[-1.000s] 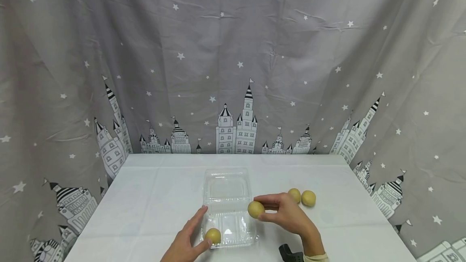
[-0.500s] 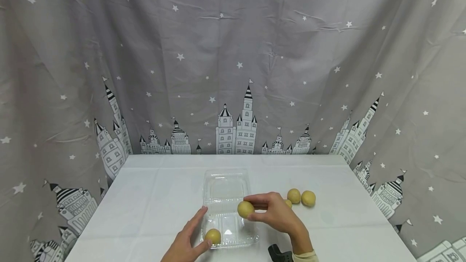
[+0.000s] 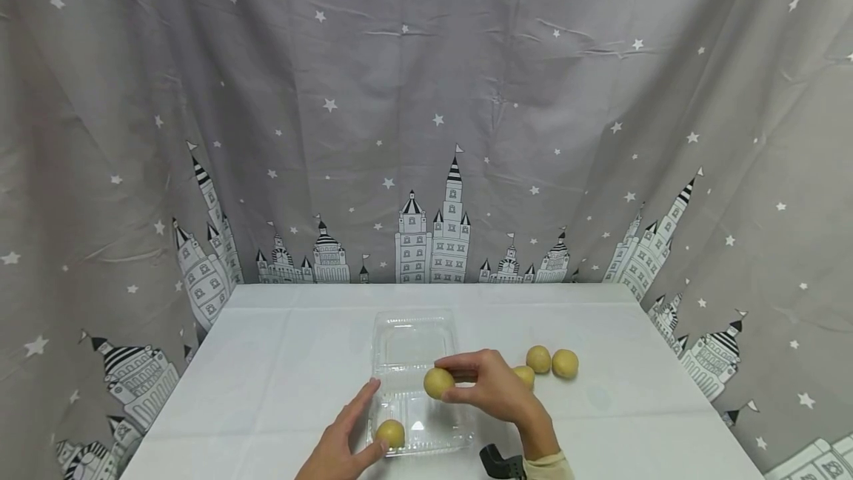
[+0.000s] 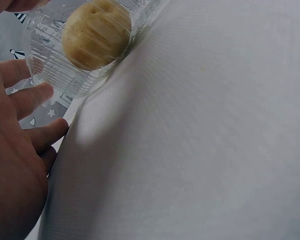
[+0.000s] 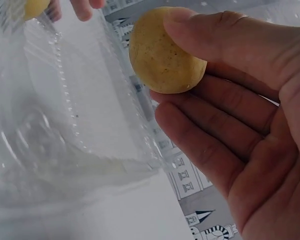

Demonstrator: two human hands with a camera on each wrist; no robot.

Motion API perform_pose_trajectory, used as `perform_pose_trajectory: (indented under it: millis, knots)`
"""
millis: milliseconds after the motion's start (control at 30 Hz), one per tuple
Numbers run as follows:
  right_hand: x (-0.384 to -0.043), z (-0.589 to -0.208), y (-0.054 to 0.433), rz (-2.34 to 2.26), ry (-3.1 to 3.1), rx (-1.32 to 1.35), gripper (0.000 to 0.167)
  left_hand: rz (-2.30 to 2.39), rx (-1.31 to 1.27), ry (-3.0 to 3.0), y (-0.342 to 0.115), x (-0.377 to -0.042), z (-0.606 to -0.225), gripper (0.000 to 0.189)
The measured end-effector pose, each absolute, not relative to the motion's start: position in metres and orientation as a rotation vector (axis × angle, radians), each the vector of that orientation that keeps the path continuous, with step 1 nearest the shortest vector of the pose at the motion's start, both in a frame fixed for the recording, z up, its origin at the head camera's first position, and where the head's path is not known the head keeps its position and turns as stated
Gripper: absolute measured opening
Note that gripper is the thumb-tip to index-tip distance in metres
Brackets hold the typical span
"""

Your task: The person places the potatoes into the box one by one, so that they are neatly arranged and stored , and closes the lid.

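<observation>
My right hand (image 3: 500,391) pinches a small yellow potato (image 3: 438,384) between thumb and fingers, above the clear plastic clamshell box (image 3: 433,432). The right wrist view shows the thumb across the top of this potato, with the fingertips under it. The box lies with its lid folded back, away from me. One potato (image 3: 390,433) sits in its front left corner; in the left wrist view that potato (image 4: 97,35) shows through the ribbed wall. My left hand (image 3: 340,439) rests spread along the box's left side, fingers extended, thumb by the front corner.
Right of the box, three more potatoes lie on the white-covered table: one (image 3: 524,376) partly behind my right hand, then a second (image 3: 538,359) and a third (image 3: 565,364) side by side. A grey curtain (image 3: 426,95) hangs behind the table.
My right hand has moved left with its potato, from the box's right edge to over the box. A table potato behind that hand has come into view. The left hand has stayed put.
</observation>
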State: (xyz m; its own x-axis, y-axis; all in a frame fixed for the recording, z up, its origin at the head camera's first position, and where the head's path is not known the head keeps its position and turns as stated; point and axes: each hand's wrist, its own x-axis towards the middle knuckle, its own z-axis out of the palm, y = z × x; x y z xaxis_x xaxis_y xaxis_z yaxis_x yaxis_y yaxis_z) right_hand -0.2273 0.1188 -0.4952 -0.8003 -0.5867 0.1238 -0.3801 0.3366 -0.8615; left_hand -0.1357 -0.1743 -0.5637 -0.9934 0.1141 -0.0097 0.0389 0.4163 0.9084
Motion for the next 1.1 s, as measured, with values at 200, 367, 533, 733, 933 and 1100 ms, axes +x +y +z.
perform_pose_trajectory:
  millis: [200, 367, 533, 733, 933, 1100]
  knots:
    - [-0.229, -0.501, 0.109, -1.455, 2.370, -0.920, 0.049, 1.662, 0.149, 2.584, -0.174, -0.135, -0.564, 0.095]
    - [-0.231, -0.504, 0.101, -1.449, 2.363, -0.939, 0.050, 1.671, 0.186, 2.599, -0.175, -0.134, -0.563, 0.093]
    - [-0.233, -0.506, 0.093, -1.438, 2.367, -0.934, 0.045, 1.669, 0.168, 2.575, -0.176, -0.134, -0.562, 0.093]
    - [-0.233, -0.512, 0.085, -1.438, 2.352, -0.944, 0.047, 1.671, 0.199, 2.589, -0.176, -0.133, -0.562, 0.092]
    - [-0.234, -0.516, 0.076, -1.444, 2.332, -0.944, 0.049, 1.650, 0.231, 2.635, -0.176, -0.133, -0.562, 0.090]
    - [-0.234, -0.518, 0.070, -1.423, 2.329, -0.936, 0.048, 1.645, 0.226, 2.644, -0.176, -0.133, -0.562, 0.090]
